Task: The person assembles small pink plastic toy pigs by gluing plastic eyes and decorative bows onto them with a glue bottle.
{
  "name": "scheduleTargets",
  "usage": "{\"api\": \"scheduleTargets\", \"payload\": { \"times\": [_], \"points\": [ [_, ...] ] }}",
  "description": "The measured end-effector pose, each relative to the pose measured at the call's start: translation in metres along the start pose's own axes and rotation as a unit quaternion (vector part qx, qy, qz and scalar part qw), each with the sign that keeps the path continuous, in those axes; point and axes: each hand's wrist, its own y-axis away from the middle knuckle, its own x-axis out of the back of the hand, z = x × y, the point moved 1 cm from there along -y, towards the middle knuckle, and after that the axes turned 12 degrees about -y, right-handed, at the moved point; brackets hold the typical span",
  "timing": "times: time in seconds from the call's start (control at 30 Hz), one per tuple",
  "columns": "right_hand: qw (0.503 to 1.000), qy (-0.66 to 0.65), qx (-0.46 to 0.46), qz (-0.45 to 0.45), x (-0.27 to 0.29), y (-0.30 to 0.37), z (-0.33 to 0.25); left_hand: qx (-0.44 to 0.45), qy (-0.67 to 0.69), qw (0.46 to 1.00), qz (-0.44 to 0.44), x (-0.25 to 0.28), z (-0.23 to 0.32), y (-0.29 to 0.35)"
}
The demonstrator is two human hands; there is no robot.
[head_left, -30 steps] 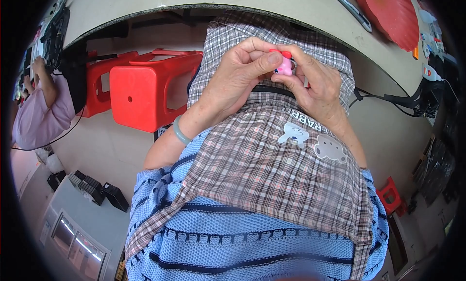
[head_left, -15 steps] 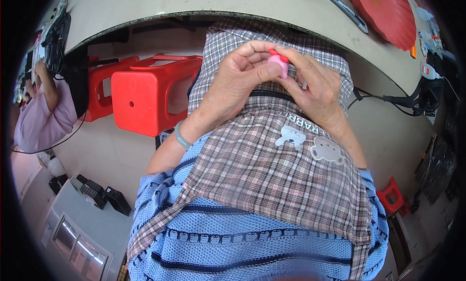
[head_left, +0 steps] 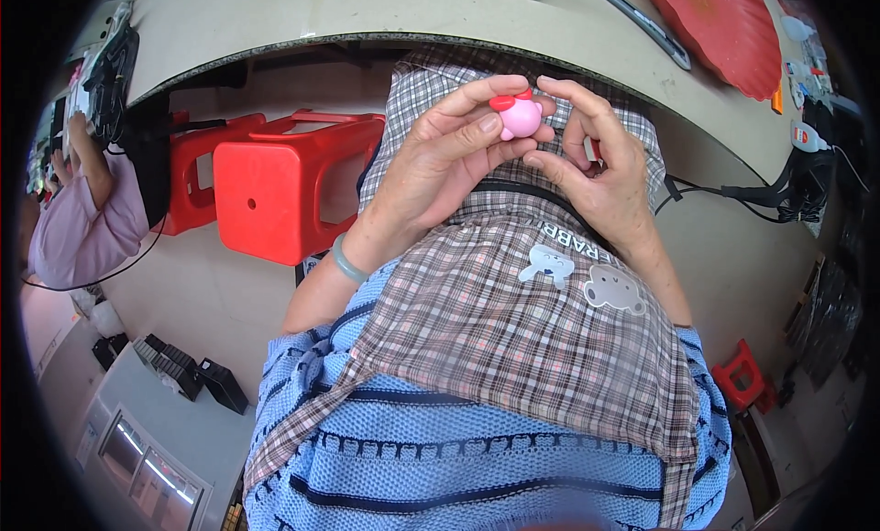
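A small round pink figurine (head_left: 521,119) with red feet-like parts on its upper side sits in the fingers of my left hand (head_left: 440,151). The left thumb presses it from the near side, with fingers behind and below. Just to its right is my right hand (head_left: 605,160), thumb and index finger apart and not gripping the figurine. Tucked in that hand's curled fingers, a small red piece (head_left: 593,150) shows in part; its kind is unclear. Both hands are above my plaid apron (head_left: 513,320), close to the table edge.
Ahead curves the pale table (head_left: 367,13), bearing a red scalloped tray (head_left: 720,36), a long grey metal tool (head_left: 642,22) and a white bottle (head_left: 808,137). Red stools (head_left: 257,203) stand at left. A person in a pink top (head_left: 92,224) sits further left.
My right thumb and index finger have come off the figurine and opened. My left hand now holds it alone, turned so more of its pink body shows.
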Motion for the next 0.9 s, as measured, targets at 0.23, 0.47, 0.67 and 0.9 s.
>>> {"api": "scheduleTargets", "payload": {
  "times": [0.23,0.47,0.67,0.9],
  "points": [
    [1.0,-0.02,0.009,0.001,-0.0043,0.0004,0.0017,0.003,-0.024,1.0,0.004,0.0,0.0005,0.0005],
    [1.0,-0.028,0.0,0.002,-0.0051,0.0009,0.0031,0.009,-0.026,1.0,0.009,-0.0001,0.0009,0.001],
    [1.0,-0.011,-0.001,-0.009,-0.001,0.0029,0.0,-0.011,-0.073,0.997,0.008,-0.0008,0.0018,0.0023],
    [1.0,-0.013,0.002,-0.006,-0.001,0.003,-0.0007,-0.019,-0.095,0.995,0.023,-0.0058,0.0062,0.003]
  ]
}}
